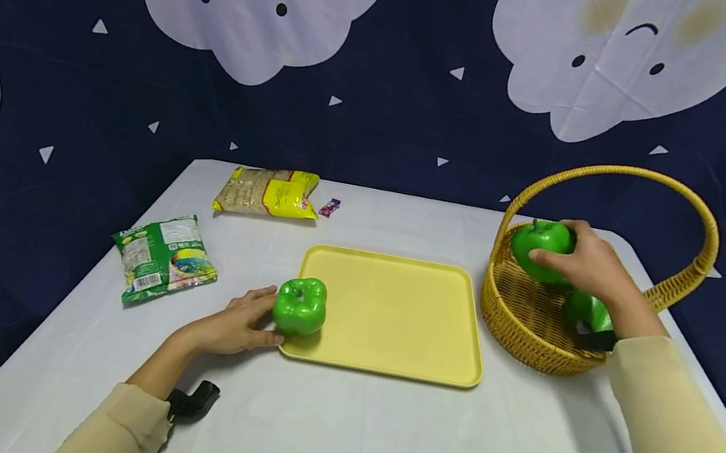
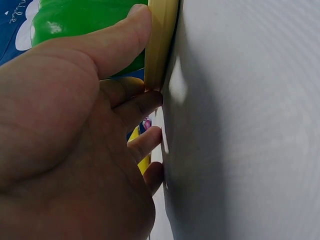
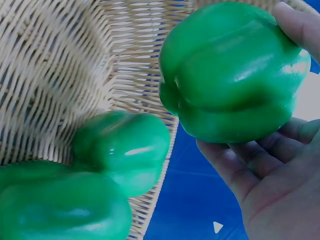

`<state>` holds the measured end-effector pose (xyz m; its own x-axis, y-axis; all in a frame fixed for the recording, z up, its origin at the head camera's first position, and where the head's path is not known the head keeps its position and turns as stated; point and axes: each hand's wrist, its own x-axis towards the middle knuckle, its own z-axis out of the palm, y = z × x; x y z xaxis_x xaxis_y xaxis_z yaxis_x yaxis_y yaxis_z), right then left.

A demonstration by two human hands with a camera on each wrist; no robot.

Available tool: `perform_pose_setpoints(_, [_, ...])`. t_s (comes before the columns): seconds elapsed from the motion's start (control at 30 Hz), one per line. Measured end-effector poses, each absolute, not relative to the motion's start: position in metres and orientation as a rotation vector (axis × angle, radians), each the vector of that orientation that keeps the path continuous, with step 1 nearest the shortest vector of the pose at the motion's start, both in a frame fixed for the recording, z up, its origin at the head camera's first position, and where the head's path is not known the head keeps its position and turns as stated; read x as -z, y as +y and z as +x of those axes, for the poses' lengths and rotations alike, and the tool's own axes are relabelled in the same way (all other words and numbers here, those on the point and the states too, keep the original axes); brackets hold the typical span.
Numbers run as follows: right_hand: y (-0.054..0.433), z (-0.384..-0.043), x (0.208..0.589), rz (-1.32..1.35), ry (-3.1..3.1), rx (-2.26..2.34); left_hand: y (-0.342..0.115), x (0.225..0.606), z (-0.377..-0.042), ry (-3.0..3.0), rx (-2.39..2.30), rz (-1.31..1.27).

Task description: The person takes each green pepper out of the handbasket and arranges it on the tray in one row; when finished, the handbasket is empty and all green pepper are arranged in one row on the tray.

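Head view is bright; shadow falls near right on the flat white tabletop [image 1: 362,437]. Glare marks the glossy, lobed green pepper [image 1: 300,308] at left. Left-wrist view: bare left hand [image 2: 80,130] is dim.

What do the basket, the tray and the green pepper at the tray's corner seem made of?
Basket: wicker-like, lightly glossy; woven strands show. Tray: probably plastic, smooth and satin, evenly yellow with rounded corners. Green pepper: smooth, glossy, with bright highlights; real flesh or plastic, I can't tell.

L hand [image 1: 232,326]: fingers [image 2: 139,107] extd, thumb [image 2: 120,46] apart; R arm [image 1: 682,445] outstretched, R hand [image 1: 593,265] gripping.
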<state>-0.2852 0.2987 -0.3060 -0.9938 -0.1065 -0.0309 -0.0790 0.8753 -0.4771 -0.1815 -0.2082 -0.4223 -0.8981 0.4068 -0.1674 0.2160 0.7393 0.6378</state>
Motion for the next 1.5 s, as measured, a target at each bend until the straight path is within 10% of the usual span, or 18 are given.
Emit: perform_pose_setpoints(1.5, [0.224, -0.205, 0.327, -0.649, 2.863, 1.286, -0.207, 0.423, -0.18, 2.649, -0.916, 0.48])
